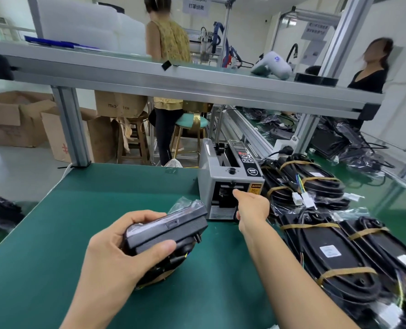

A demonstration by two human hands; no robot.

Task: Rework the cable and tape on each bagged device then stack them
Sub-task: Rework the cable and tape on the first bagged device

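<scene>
The bagged device (pixel 167 230), a dark box in clear plastic, sits at lower centre of the frame, lifted just off the green table (pixel 78 210). The left hand (pixel 123 245) grips it, thumb curled over the near face and fingers wrapped round the far edge. A coil of black cable (pixel 173 258) hangs bunched beneath the box, partly hidden by the palm.

The right hand (pixel 253 206) reaches up and right of centre to the mouth of the grey tape dispenser (pixel 230 184). Its fingertips are at the dark slot; whether they have pinched a strip of tape cannot be told, since the back of the hand hides them and no tape shows.

Along the right side of the frame lies a pile of finished devices (pixel 327 236), each bound with tan tape bands.

Judging from this, the step in hand is fetching tape to bind the cable. The risks follow from the one-handed hold: the loose cable could slip out of its coil while the other hand is away, so the tape would go on over a slack bundle. The slippery bag could also let the box slide in the grip. A strip pulled off at an angle might fold and stick to itself or to the fingers.
</scene>
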